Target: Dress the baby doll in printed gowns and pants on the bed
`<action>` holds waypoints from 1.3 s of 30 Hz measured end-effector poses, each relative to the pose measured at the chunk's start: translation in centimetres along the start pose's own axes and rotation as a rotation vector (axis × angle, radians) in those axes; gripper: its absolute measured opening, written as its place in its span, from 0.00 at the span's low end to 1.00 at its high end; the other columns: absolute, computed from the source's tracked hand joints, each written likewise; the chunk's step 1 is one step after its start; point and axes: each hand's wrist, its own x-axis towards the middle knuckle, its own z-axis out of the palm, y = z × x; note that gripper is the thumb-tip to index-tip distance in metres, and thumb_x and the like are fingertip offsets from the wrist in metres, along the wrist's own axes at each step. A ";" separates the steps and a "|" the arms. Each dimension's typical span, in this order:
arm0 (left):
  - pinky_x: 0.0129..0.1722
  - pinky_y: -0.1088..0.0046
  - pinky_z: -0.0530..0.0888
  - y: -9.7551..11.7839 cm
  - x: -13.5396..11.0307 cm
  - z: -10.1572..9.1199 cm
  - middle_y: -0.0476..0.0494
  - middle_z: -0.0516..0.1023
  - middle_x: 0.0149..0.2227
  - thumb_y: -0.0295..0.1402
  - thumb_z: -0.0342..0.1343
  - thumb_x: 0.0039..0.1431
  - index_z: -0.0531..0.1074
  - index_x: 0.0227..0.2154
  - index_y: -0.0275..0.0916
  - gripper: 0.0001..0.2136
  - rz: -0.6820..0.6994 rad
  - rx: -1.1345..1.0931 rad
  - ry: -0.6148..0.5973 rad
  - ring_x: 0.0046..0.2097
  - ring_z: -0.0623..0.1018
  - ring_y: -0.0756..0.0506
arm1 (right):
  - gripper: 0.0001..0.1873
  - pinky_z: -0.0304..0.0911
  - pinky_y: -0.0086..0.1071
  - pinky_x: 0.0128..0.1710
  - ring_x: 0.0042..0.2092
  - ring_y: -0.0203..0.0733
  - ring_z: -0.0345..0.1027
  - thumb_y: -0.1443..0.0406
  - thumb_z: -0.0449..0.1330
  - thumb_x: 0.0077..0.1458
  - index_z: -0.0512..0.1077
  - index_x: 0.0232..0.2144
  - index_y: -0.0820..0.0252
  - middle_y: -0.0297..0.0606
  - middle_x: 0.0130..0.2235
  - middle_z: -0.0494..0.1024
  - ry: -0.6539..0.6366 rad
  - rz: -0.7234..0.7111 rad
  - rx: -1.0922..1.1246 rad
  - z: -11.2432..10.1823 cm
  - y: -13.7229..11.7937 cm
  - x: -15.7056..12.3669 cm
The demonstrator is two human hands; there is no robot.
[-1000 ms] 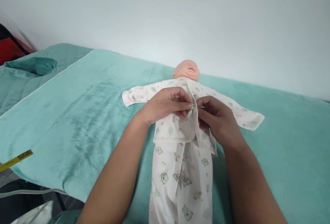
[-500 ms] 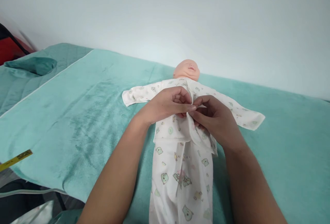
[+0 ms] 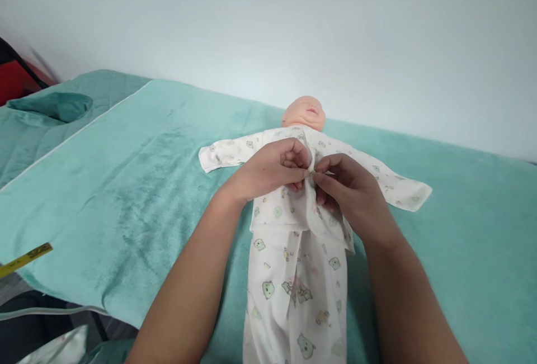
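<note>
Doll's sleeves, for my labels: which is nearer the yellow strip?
The sleeve at picture left, beyond the left hand and nearer the yellow strip; the other sleeve stretches out beyond the right hand.

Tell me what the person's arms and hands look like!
The left hand and right hand have no gloves, and no rings show. The left forearm and right forearm are bare: no sleeves, watch or bracelet in sight.

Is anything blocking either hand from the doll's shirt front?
Nothing visible: the left hand and right hand both have fingertips on the shirt at its front opening, over the doll's chest.
</note>
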 end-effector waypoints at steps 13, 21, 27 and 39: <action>0.29 0.77 0.73 0.3 -0.1 0.0 0.53 0.71 0.26 0.25 0.56 0.55 0.68 0.31 0.37 0.03 -0.014 0.028 0.004 0.27 0.74 0.54 | 0.09 0.58 0.24 0.21 0.24 0.31 0.64 0.59 0.64 0.56 0.69 0.34 0.56 0.28 0.25 0.69 -0.021 -0.006 0.054 -0.1 0.1 0.1; 0.27 0.77 0.72 0.1 0.0 0.3 0.52 0.71 0.25 0.33 0.56 0.60 0.69 0.33 0.38 0.04 -0.012 0.107 0.037 0.25 0.73 0.53 | 0.10 0.58 0.24 0.20 0.24 0.30 0.64 0.58 0.64 0.56 0.70 0.34 0.56 0.29 0.26 0.69 -0.039 -0.014 0.057 -0.1 0.0 0.1; 0.25 0.78 0.69 0.2 -0.2 0.2 0.53 0.70 0.24 0.34 0.57 0.59 0.69 0.34 0.38 0.05 -0.001 0.118 0.052 0.25 0.71 0.54 | 0.13 0.56 0.25 0.19 0.22 0.31 0.62 0.56 0.66 0.54 0.70 0.33 0.57 0.29 0.23 0.70 -0.010 -0.014 0.029 -0.1 0.2 0.1; 0.34 0.74 0.67 -4.1 -5.3 1.2 0.50 0.71 0.31 0.28 0.52 0.58 0.71 0.33 0.39 0.03 0.241 0.429 0.474 0.33 0.71 0.51 | 0.05 0.66 0.38 0.40 0.38 0.42 0.69 0.61 0.60 0.59 0.72 0.33 0.54 0.38 0.36 0.74 0.122 -0.447 -0.358 1.3 1.8 -4.3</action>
